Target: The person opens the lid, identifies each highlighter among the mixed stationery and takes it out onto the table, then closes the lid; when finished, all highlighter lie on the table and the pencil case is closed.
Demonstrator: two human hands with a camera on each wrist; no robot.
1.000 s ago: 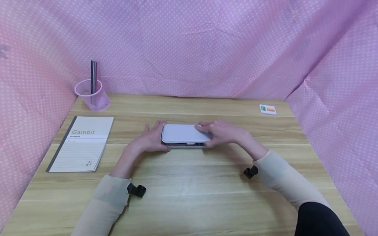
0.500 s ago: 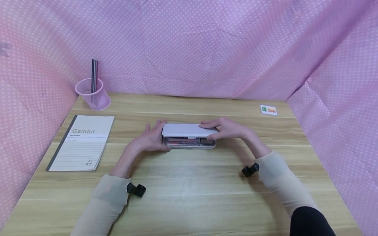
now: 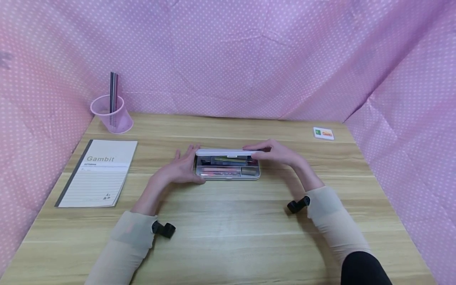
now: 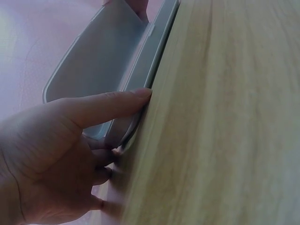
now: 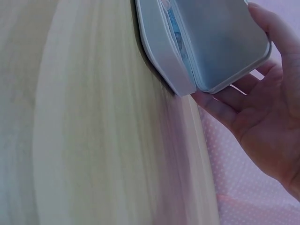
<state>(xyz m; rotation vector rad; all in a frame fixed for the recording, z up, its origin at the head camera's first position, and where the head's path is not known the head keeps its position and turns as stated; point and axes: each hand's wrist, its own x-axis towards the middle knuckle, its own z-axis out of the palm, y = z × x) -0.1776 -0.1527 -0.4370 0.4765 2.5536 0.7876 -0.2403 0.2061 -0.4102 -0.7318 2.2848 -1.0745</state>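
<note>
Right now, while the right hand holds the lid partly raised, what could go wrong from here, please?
The lid could drop if the right hand slips, since only that hand holds it up.

The left hand rests at one end of the pencil case, thumb across its front, so a falling lid might nip it.

The items inside could shift if a sharp pull tips the case.

Hands [image 3: 179,169] bare; left sleeve [image 3: 115,251] and right sleeve [image 3: 336,223] beige; black cloth [image 3: 365,269] above the latter; small black wrist cameras [image 3: 169,230] noted, one per arm
</note>
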